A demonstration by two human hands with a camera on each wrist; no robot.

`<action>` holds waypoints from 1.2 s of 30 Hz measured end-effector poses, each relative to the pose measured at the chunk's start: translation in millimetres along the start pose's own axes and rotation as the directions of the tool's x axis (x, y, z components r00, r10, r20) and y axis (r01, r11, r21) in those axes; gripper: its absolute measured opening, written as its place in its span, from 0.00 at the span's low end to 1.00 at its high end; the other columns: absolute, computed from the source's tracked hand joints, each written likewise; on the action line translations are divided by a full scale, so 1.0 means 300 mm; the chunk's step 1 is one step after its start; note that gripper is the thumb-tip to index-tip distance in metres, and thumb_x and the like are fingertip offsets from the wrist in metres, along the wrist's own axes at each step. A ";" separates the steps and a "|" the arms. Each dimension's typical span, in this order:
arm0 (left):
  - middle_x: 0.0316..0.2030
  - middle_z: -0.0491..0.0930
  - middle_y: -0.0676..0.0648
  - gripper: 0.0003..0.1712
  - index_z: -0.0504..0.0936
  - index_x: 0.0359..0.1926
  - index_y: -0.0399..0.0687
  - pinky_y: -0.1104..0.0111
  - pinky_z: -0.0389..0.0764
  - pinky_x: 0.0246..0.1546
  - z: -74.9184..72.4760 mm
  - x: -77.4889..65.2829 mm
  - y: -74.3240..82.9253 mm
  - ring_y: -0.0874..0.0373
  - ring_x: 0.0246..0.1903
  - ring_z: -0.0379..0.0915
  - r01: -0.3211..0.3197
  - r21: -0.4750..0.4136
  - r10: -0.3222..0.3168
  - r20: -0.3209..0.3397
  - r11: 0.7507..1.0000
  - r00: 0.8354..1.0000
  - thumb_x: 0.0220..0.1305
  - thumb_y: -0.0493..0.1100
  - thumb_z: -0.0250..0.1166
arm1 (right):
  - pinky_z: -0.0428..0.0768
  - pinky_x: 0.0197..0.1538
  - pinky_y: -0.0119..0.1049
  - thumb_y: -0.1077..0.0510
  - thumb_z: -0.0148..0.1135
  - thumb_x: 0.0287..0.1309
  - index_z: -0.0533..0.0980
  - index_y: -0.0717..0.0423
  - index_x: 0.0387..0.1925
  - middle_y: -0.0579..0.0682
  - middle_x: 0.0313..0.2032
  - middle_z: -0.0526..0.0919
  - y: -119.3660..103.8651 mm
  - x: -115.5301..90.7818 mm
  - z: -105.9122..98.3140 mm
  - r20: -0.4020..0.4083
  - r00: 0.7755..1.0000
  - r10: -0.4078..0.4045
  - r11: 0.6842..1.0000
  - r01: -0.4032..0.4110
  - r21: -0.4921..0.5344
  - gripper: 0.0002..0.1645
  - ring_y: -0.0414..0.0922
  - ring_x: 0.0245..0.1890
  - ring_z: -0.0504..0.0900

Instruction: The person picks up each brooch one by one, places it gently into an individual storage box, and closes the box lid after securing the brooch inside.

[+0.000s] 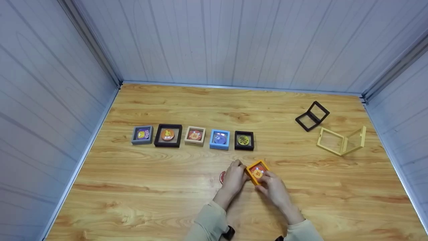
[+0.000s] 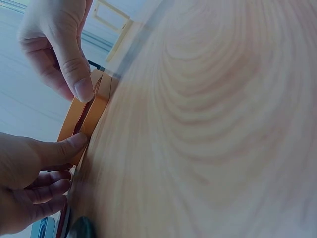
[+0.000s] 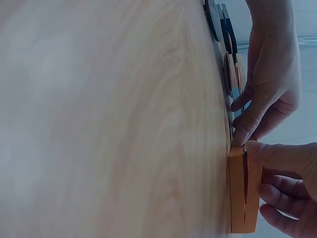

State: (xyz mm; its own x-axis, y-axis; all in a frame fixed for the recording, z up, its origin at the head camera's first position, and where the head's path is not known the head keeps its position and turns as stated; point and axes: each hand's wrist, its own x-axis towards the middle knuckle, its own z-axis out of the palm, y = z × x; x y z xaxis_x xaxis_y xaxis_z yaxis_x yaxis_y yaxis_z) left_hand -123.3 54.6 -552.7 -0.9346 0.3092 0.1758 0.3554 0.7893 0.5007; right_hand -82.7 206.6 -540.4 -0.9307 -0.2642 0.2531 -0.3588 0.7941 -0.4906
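Observation:
Both hands are at a small orange display frame (image 1: pixel 248 174), which stands turned on the table with a round red-and-orange badge (image 1: pixel 257 172) showing inside. My left hand (image 1: pixel 234 179) holds its left corner, the thumb on the lower half in the left wrist view. From the right side my right hand (image 1: pixel 276 190) grips it, thumb at the seam and fingers against the upper half. A narrow gap runs between the two halves (image 3: pixel 237 191), with a thin red edge inside. A red round badge (image 1: pixel 222 177) lies beside my left hand, partly hidden by it.
Behind the hands, a row of filled frames holds a grey one (image 1: pixel 133 138), a large black one (image 1: pixel 157 135), a beige one (image 1: pixel 187 140), a blue one (image 1: pixel 219 147) and a small black one (image 1: pixel 244 148). An unfolded black frame (image 1: pixel 313 116) and yellow frame (image 1: pixel 343 147) stand at the right.

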 end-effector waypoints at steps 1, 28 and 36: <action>0.29 0.69 0.49 0.15 0.82 0.31 0.40 0.69 0.72 0.33 0.000 0.001 0.000 0.56 0.32 0.68 0.000 0.000 0.000 0.002 1.000 1.000 0.42 0.45 0.70 | 0.75 0.33 0.40 0.63 0.72 0.33 0.78 0.60 0.21 0.48 0.28 0.74 0.000 0.000 0.000 -0.001 1.000 0.005 1.000 -0.005 0.004 0.10 0.45 0.28 0.76; 0.38 0.70 0.43 0.22 0.76 0.40 0.36 0.61 0.70 0.37 -0.081 -0.092 -0.095 0.51 0.38 0.67 0.041 -0.007 -0.041 -0.032 0.999 0.999 0.48 0.48 0.67 | 0.76 0.36 0.40 0.69 0.67 0.38 0.79 0.64 0.25 0.52 0.29 0.77 0.056 0.001 -0.054 0.014 0.999 0.037 0.999 -0.037 0.014 0.07 0.48 0.31 0.78; 0.33 0.67 0.44 0.29 0.76 0.39 0.35 0.62 0.69 0.30 -0.090 -0.118 -0.114 0.52 0.33 0.65 0.070 0.024 -0.068 -0.063 0.997 0.996 0.39 0.50 0.72 | 0.76 0.37 0.41 0.71 0.65 0.39 0.79 0.63 0.27 0.53 0.31 0.78 0.089 0.007 -0.077 0.024 0.998 0.053 0.999 -0.053 0.004 0.08 0.50 0.33 0.78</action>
State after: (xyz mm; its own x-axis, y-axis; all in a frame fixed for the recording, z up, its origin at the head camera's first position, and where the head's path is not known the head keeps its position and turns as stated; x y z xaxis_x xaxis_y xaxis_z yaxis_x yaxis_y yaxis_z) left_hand -102.7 2.3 -553.3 -0.9558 0.2208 0.1943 0.2896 0.8214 0.4913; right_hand -92.6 239.9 -533.5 -0.9497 -0.2347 0.2071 -0.3094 0.8047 -0.5067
